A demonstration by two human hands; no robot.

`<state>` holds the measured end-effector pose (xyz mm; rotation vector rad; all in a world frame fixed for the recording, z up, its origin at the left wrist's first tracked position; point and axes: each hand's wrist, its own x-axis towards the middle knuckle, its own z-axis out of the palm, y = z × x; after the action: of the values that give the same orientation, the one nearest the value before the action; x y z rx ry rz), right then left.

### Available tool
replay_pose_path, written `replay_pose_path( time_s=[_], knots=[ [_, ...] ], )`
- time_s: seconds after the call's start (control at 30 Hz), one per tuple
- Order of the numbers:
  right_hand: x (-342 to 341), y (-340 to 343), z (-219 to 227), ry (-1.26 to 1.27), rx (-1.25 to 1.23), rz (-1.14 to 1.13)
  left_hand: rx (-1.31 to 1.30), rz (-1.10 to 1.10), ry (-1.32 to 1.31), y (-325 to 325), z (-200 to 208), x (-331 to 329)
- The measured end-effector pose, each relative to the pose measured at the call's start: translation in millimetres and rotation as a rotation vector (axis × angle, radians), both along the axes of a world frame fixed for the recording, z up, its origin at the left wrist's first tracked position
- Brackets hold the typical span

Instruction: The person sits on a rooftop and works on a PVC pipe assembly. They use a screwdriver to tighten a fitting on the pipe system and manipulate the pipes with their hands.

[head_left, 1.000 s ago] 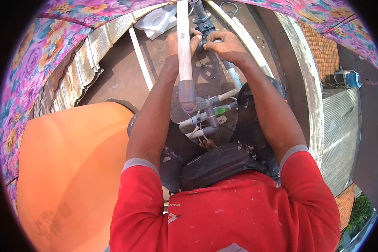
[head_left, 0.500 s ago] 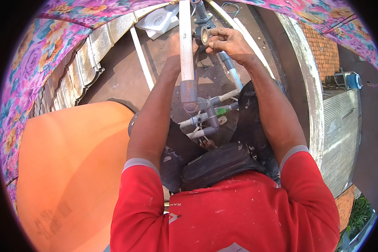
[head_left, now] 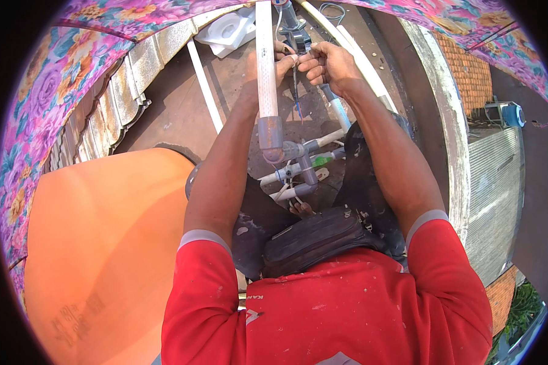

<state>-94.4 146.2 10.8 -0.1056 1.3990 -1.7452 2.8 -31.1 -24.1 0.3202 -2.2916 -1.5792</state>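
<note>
My left hand (head_left: 281,63), partly hidden behind a white upright pipe (head_left: 265,67), pinches a thin dark cable (head_left: 296,91). The cable hangs below the fingertips and ends in a bluish tip. Close beside it, my right hand (head_left: 332,66) has its fingers curled, thumb and forefinger nearly meeting the left fingertips. Against the right forefinger is a roll of black tape (head_left: 299,41), now seen mostly from its edge. A grey elbow (head_left: 272,140) joins the foot of the white pipe to other pipework between my knees.
Grey and white pipes with a green-handled valve (head_left: 323,161) lie between my legs. A large orange tank (head_left: 109,243) stands at the left. White foam packing (head_left: 227,31) and a loose white pipe (head_left: 206,88) are at far left. A whitish wall (head_left: 453,121) runs along the right.
The tape roll has turned from showing its tan core to showing its edge and sits slightly higher. My hands have come together, and the cable end now shows below them.
</note>
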Motion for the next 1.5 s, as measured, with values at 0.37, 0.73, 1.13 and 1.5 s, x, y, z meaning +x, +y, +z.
replay_pose_path(
  time_s=[0.37, 0.73, 1.13, 1.5],
  knots=[
    [1, -6, -15, 0.672, 0.209, -0.126, -0.222, 0.099, 0.134, 27, 19, 3],
    [-2, -11, -47, 0.821, -0.011, -0.119, -0.166, 0.157, 0.145, 24, 15, 0],
    [5, -5, -18, 1.131, 0.352, 0.056, -0.522, 0.287, 0.217, 24, 30, 8],
    [8, 5, -10, 1.336, 0.353, 0.197, -0.667, 0.309, 0.176, 14, 4, -1]
  ],
)
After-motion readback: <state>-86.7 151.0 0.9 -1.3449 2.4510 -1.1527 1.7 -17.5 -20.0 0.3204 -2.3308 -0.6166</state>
